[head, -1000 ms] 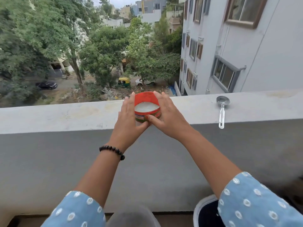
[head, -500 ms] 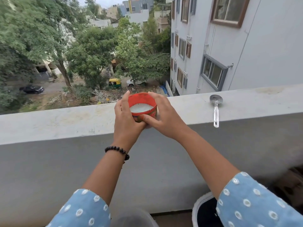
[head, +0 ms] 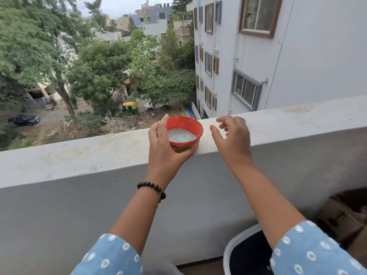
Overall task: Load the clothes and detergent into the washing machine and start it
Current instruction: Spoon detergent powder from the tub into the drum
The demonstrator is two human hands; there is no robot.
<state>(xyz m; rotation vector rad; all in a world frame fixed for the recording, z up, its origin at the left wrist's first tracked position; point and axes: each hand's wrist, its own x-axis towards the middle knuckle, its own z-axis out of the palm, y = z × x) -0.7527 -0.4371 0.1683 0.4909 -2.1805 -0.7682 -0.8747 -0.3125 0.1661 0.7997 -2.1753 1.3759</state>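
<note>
Red detergent tub sits open on the balcony ledge, near the ledge's inner edge, white powder showing inside. Left hand holds the tub: fingers round its left wall, thumb curled under its near side. That grip is closed on the tub.

Right hand hovers just right of the tub, above the ledge, fingers spread and loosely bent, holding nothing. A rounded metal piece peeks out beyond its knuckles; likely a scoop, but most of it is hidden.

Step in hand, as judged: fetching a measure of powder for the machine. To do it well:
- keep the left hand steadying the tub, since the far side of the ledge is a long drop;
- take the scoop by its handle and dip shallow so no powder spills;
- carry the measure level.

Washing machine not clearly in view; a white-rimmed dark opening lies below the ledge, right of the tub.
</note>
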